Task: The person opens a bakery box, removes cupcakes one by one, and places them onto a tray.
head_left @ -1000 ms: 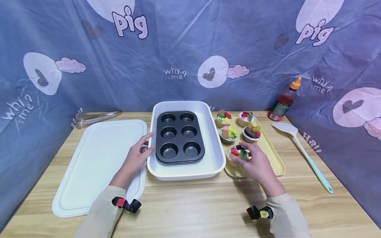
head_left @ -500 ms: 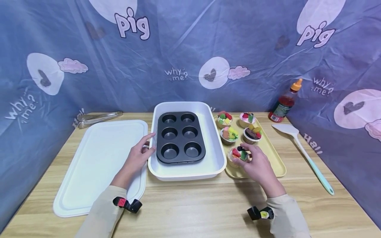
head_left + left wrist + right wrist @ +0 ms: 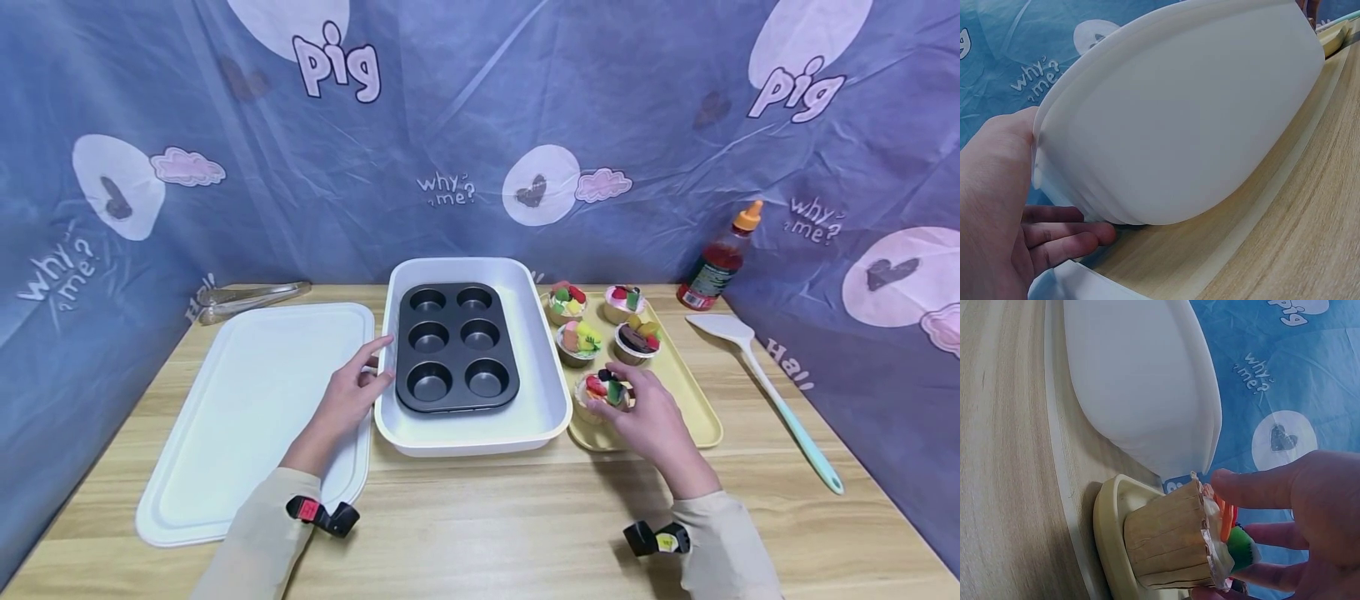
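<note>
At the left rim of the deep white tub (image 3: pixel 547 408) is my left hand (image 3: pixel 348 392). Its thumb and index finger touch the rim; the other fingers hang loosely beside the outer wall. A black six-cup muffin tin (image 3: pixel 457 346) lies in the tub, its cups showing bare. My right hand (image 3: pixel 647 408) has thumb and fingers round the top of a fruit-topped cupcake (image 3: pixel 1169 540), which stands upright on the yellow tray (image 3: pixel 693 408). That cupcake has a pale paper case, with red and green pieces on white cream. Part of its topping is hidden by the fingers.
Several other toy-like cupcakes (image 3: pixel 577 340) stand behind on the yellow tray. Left of the tub lies a white flat tray (image 3: pixel 247 408), with metal tongs (image 3: pixel 251 300) at its back. A sauce bottle (image 3: pixel 712 267) and a spatula (image 3: pixel 772 387) are at the right.
The head view has shifted very slightly. Both hands, the tub and the cupcakes otherwise stay where they were.
</note>
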`<action>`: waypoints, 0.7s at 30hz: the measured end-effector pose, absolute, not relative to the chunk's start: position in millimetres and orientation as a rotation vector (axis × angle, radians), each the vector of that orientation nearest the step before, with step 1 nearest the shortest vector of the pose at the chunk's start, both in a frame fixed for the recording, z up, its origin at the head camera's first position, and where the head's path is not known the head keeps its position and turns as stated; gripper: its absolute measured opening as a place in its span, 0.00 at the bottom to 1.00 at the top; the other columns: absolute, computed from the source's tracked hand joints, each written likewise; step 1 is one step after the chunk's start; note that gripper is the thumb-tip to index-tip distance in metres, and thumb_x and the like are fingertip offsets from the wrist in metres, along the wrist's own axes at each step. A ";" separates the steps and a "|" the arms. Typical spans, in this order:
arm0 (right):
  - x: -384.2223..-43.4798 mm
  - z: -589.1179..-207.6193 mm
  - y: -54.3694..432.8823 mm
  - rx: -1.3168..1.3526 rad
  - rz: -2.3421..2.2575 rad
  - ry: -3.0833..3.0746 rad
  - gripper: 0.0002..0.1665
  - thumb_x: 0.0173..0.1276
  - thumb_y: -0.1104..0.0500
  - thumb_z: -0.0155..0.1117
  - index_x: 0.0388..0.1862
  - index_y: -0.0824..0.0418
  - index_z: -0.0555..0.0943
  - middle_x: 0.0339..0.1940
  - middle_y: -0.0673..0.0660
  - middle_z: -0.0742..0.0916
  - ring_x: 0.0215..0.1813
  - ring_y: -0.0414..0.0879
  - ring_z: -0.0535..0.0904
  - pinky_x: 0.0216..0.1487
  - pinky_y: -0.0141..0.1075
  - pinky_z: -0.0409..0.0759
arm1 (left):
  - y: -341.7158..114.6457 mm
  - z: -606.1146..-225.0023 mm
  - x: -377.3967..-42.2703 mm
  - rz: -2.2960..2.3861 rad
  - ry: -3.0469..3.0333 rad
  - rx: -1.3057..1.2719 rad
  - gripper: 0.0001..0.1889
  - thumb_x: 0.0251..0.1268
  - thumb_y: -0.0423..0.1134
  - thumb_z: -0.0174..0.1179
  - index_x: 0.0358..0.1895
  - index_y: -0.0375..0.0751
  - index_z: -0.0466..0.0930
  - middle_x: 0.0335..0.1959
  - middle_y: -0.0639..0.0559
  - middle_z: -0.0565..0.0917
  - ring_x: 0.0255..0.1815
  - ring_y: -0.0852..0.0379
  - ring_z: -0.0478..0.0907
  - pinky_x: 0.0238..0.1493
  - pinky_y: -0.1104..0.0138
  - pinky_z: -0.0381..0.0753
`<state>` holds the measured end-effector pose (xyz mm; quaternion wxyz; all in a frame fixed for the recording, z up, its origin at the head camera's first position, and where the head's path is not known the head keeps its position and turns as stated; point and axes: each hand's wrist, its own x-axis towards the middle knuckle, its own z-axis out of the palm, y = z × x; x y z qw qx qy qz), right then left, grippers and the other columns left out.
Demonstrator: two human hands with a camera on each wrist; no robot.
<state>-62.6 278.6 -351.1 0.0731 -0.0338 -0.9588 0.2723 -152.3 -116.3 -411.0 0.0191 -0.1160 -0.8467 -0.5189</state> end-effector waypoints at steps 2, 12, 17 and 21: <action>-63.3 -350.9 278.4 -0.094 0.814 -2.882 0.40 0.63 0.54 0.73 0.70 0.68 0.71 0.65 0.74 0.76 0.65 0.70 0.72 0.61 0.63 0.71 | -116.9 -411.0 -151.9 -1.604 -2.629 -0.361 0.28 0.71 0.37 0.57 0.74 0.51 0.68 0.50 0.38 0.80 0.35 0.60 0.74 0.41 0.71 0.72; -67.3 -347.8 278.3 -0.100 0.791 -2.905 0.43 0.62 0.50 0.74 0.70 0.68 0.71 0.65 0.74 0.76 0.64 0.69 0.73 0.60 0.62 0.73 | -117.7 -409.3 -150.9 -1.617 -2.624 -0.341 0.29 0.70 0.37 0.58 0.74 0.52 0.69 0.49 0.38 0.80 0.35 0.59 0.75 0.41 0.71 0.73; -70.1 -339.4 277.6 -0.094 0.783 -2.888 0.44 0.60 0.48 0.76 0.70 0.68 0.71 0.66 0.73 0.77 0.66 0.70 0.71 0.62 0.63 0.70 | -116.5 -407.2 -151.0 -1.577 -2.646 -0.352 0.29 0.70 0.37 0.58 0.74 0.51 0.68 0.49 0.38 0.81 0.35 0.58 0.75 0.42 0.70 0.74; -73.3 -330.7 277.1 -0.071 0.786 -2.847 0.42 0.62 0.50 0.74 0.69 0.69 0.72 0.67 0.73 0.77 0.69 0.71 0.68 0.66 0.64 0.65 | -114.3 -404.3 -150.7 -1.510 -2.694 -0.370 0.29 0.71 0.38 0.58 0.75 0.50 0.67 0.51 0.37 0.82 0.39 0.56 0.80 0.47 0.65 0.76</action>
